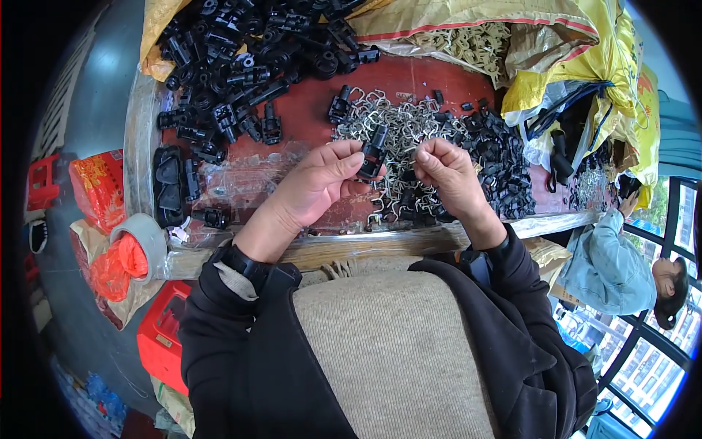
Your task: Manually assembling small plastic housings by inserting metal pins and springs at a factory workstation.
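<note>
My left hand (316, 183) is closed around a black plastic fitting (375, 151), which stands up between thumb and fingers over the table. To its right, my right hand (455, 179) is pinched, thumb against fingertips; whatever it may hold is too small to make out. Behind and beneath both hands spreads a heap of bent silvery metal hooks (398, 115). Small black plastic clips (504, 164) lie in a pile right of them. Another black fitting (340, 104) rests at the left edge of the hooks.
A large heap of black fittings (234, 73) fills the far left of the red table (395, 73). An open woven sack (468, 18) holds yellowish hooks. A grey tape roll (150, 241) hangs at the left corner. Another person (614, 256) sits at the right.
</note>
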Demonstrator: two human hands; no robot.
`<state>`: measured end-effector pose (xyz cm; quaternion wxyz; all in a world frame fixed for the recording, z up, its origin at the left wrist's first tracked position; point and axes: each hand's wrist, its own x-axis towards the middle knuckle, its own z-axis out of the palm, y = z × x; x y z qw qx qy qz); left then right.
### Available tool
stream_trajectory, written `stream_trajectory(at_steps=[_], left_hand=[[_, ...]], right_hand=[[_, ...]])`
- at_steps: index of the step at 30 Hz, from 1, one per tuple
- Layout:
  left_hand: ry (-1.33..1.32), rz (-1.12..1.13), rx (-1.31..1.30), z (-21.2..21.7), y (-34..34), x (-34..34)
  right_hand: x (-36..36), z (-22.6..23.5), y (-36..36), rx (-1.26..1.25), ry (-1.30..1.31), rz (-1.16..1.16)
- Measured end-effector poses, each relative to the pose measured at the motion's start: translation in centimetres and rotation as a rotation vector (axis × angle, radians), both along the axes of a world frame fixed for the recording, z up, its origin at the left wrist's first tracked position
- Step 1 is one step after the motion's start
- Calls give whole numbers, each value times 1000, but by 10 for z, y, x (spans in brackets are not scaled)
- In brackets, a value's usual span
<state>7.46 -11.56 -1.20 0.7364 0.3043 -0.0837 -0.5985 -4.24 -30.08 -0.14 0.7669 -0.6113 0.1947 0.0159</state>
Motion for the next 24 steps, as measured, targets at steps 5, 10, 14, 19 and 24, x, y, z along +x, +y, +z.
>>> stream_trajectory(at_steps=[5,10,14,19,24], left_hand=[[-31,-29,-15,-3,1,0],[-38,-54,-39,-6,1,1],[-35,-33,-41,-7,2,0],[-32,-35,-64,-6,1,0],[-58,5,-76,-5,-1,-2]], right_hand=[[3,3,10,73,57,5],[7,1,20,224,28,3],[9,1,23,203,43,37],[8,0,23,100,65,51],[9,1,26,54,56,-8]])
